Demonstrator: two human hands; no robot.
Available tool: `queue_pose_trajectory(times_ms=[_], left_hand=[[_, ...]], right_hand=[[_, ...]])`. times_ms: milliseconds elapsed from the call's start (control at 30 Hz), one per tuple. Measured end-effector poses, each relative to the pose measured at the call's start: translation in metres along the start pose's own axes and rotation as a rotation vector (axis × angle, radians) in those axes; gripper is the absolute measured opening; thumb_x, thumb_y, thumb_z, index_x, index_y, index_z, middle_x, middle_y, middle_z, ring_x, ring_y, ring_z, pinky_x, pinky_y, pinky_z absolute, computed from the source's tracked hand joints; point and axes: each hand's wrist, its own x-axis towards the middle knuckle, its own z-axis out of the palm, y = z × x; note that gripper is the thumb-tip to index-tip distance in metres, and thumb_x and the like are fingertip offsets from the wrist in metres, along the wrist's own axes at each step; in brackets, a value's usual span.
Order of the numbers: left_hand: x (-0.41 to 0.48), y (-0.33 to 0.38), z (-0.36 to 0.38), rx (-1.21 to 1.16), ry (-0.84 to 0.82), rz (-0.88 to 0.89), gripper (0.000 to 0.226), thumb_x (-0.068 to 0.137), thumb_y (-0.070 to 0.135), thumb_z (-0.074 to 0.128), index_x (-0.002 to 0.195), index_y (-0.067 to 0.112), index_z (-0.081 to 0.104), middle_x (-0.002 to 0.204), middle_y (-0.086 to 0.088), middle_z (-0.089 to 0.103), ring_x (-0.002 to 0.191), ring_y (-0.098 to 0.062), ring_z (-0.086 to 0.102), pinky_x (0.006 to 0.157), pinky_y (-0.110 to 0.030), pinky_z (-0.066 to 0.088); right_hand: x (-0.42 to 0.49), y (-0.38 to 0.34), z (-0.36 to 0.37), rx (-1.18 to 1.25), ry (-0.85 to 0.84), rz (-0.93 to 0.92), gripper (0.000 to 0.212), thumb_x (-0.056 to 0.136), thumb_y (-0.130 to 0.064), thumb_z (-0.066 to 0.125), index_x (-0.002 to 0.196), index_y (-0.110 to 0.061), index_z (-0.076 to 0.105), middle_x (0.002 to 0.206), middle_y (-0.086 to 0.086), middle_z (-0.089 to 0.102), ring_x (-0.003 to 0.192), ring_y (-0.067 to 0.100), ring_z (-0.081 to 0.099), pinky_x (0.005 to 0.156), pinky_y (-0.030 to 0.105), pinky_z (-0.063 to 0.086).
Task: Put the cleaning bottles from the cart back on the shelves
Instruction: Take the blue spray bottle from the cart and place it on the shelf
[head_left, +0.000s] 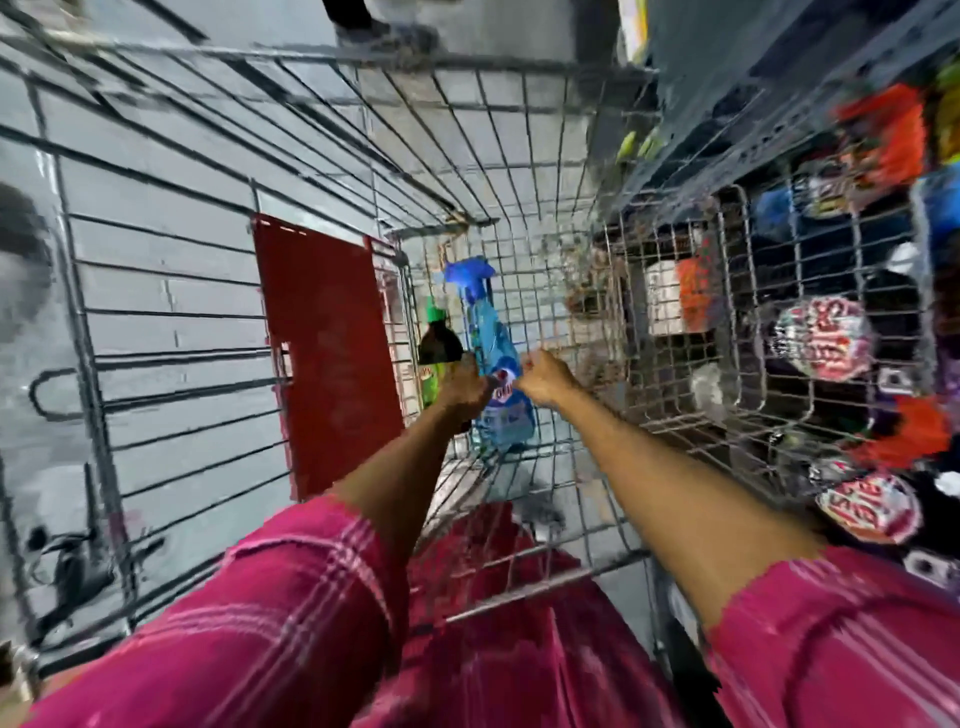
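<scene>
Both my arms reach down into the wire cart (519, 171). A blue spray bottle (498, 358) with a blue trigger head lies along the cart's bottom. My right hand (545, 382) is closed on its middle from the right. My left hand (467, 389) is wrapped around a dark bottle with a green cap (439, 345), which stands just left of the spray bottle. The two hands nearly touch. The lower parts of both bottles are hidden by my hands. The picture is blurred.
A red panel (327, 353) stands against the cart's left inner side. Right of the cart, wire baskets (727, 322) and shelves hold colourful packets (821, 338). Grey floor shows on the left, with a person's shoe (384, 31) beyond the cart's far end.
</scene>
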Motion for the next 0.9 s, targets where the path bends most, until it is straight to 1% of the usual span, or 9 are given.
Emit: queue_pose_trajectory(times_ms=[100, 167, 233, 333, 433, 533, 600, 800, 900], left_hand=[[0.013, 0.003, -0.004, 0.045, -0.028, -0.078, 0.050, 0.084, 0.038, 0.058, 0.118, 0.001, 0.056, 0.113, -0.014, 0.064, 0.111, -0.033, 0.060, 0.078, -0.038, 0.054], [0.011, 0.017, -0.005, 0.030, 0.012, -0.050, 0.033, 0.083, 0.009, 0.064, 0.113, -0.003, 0.060, 0.110, -0.023, 0.066, 0.106, -0.035, 0.063, 0.082, -0.040, 0.051], [0.014, 0.018, -0.005, 0.071, -0.006, -0.043, 0.031, 0.079, 0.008, 0.068, 0.108, -0.005, 0.063, 0.100, -0.022, 0.067, 0.093, -0.027, 0.064, 0.076, -0.037, 0.048], [0.018, 0.012, 0.002, 0.040, -0.051, -0.107, 0.041, 0.075, 0.008, 0.072, 0.112, -0.004, 0.060, 0.097, -0.014, 0.062, 0.080, -0.009, 0.065, 0.070, -0.025, 0.053], [0.024, 0.011, 0.013, -0.036, -0.038, -0.089, 0.065, 0.066, 0.016, 0.078, 0.124, 0.006, 0.049, 0.122, -0.019, 0.058, 0.107, -0.031, 0.061, 0.091, -0.044, 0.055], [0.027, 0.022, 0.011, 0.002, -0.111, -0.049, 0.057, 0.076, 0.005, 0.070, 0.127, 0.010, 0.043, 0.110, -0.013, 0.052, 0.093, -0.026, 0.059, 0.069, -0.026, 0.057], [0.026, 0.032, 0.004, 0.026, -0.143, 0.016, 0.051, 0.075, 0.007, 0.071, 0.118, 0.011, 0.045, 0.094, -0.015, 0.058, 0.075, -0.025, 0.060, 0.055, -0.025, 0.053], [-0.008, 0.069, -0.022, -0.018, -0.207, 0.215, 0.039, 0.081, -0.006, 0.062, 0.118, -0.001, 0.049, 0.087, -0.003, 0.054, 0.070, -0.010, 0.050, 0.054, -0.008, 0.046], [-0.049, 0.106, -0.029, -0.130, -0.245, 0.363, 0.031, 0.081, -0.004, 0.063, 0.099, 0.019, 0.056, 0.082, 0.001, 0.051, 0.071, -0.011, 0.052, 0.056, -0.014, 0.048]], right_hand=[[0.012, -0.003, 0.006, 0.053, -0.009, 0.055, 0.039, 0.085, -0.013, 0.060, 0.119, 0.002, 0.048, 0.128, 0.020, 0.056, 0.117, 0.034, 0.054, 0.089, 0.041, 0.047], [0.013, -0.007, 0.012, 0.090, 0.020, 0.073, 0.021, 0.086, -0.011, 0.058, 0.105, -0.002, 0.056, 0.119, 0.020, 0.059, 0.110, 0.030, 0.057, 0.089, 0.040, 0.047], [0.020, -0.003, 0.017, 0.200, 0.066, 0.099, 0.015, 0.079, -0.007, 0.061, 0.094, -0.005, 0.060, 0.114, 0.018, 0.063, 0.097, 0.027, 0.060, 0.080, 0.041, 0.050], [0.041, 0.022, 0.022, 0.421, 0.106, 0.200, 0.039, 0.074, -0.006, 0.063, 0.112, -0.005, 0.056, 0.116, 0.012, 0.065, 0.096, 0.029, 0.065, 0.078, 0.046, 0.058], [0.026, 0.021, 0.012, 0.540, 0.147, 0.244, 0.046, 0.076, -0.006, 0.061, 0.121, -0.011, 0.052, 0.122, 0.013, 0.063, 0.104, 0.030, 0.063, 0.085, 0.048, 0.057], [0.013, 0.025, 0.008, 0.591, 0.158, 0.226, 0.053, 0.082, -0.003, 0.059, 0.132, -0.012, 0.044, 0.128, 0.011, 0.058, 0.112, 0.030, 0.059, 0.095, 0.049, 0.053], [0.004, 0.022, -0.001, 0.577, 0.153, 0.177, 0.053, 0.082, -0.001, 0.058, 0.131, -0.012, 0.043, 0.130, 0.013, 0.057, 0.113, 0.031, 0.058, 0.096, 0.048, 0.051], [-0.044, 0.011, -0.054, 0.550, 0.102, -0.090, 0.050, 0.082, 0.012, 0.054, 0.129, -0.004, 0.046, 0.131, 0.023, 0.056, 0.104, 0.030, 0.059, 0.080, 0.043, 0.053], [-0.098, 0.012, -0.081, 0.614, 0.200, -0.237, 0.046, 0.083, 0.014, 0.052, 0.128, 0.003, 0.045, 0.129, 0.026, 0.056, 0.101, 0.021, 0.061, 0.080, 0.031, 0.052]])
